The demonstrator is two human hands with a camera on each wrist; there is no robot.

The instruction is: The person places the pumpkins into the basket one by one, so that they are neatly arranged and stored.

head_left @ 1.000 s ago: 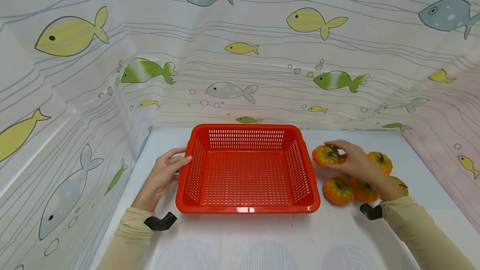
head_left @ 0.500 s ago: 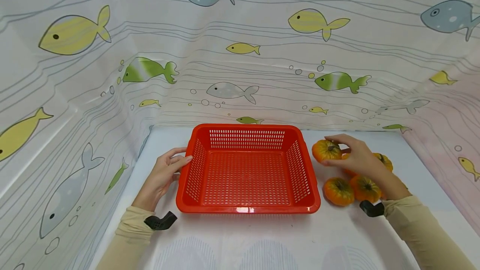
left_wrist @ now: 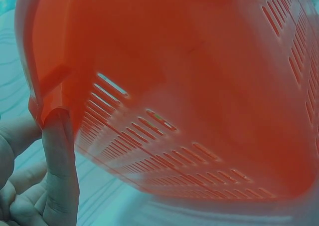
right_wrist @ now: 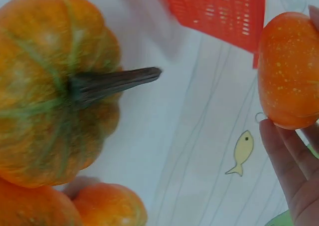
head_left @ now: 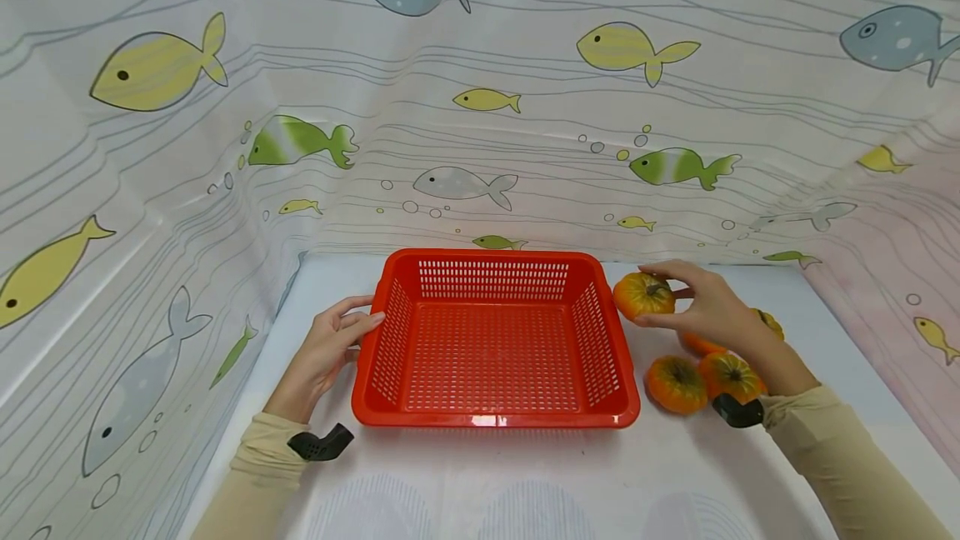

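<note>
A red slotted plastic basket (head_left: 491,421) stands on the table in the head view, its inside bare. My left hand (head_left: 330,348) pinches the rim at the basket's left side; the left wrist view shows a finger (left_wrist: 61,166) under that rim. My right hand (head_left: 701,307) grips a small orange-green pumpkin (head_left: 643,297) between thumb and fingers, right beside the basket's right rim. In the right wrist view, the held pumpkin (right_wrist: 289,71) shows its smooth orange side, with the basket behind it.
Several more pumpkins lie right of the basket, among them one in front (head_left: 677,384) and one beside it (head_left: 731,377); the right forearm partly hides others. In the right wrist view, a stemmed pumpkin (right_wrist: 55,86) looms close. Fish-printed cloth (head_left: 540,157) walls the table's back and sides.
My right hand has lifted the pumpkin and carried it slightly left and back, toward the basket's right rim. My left hand and the basket have stayed put.
</note>
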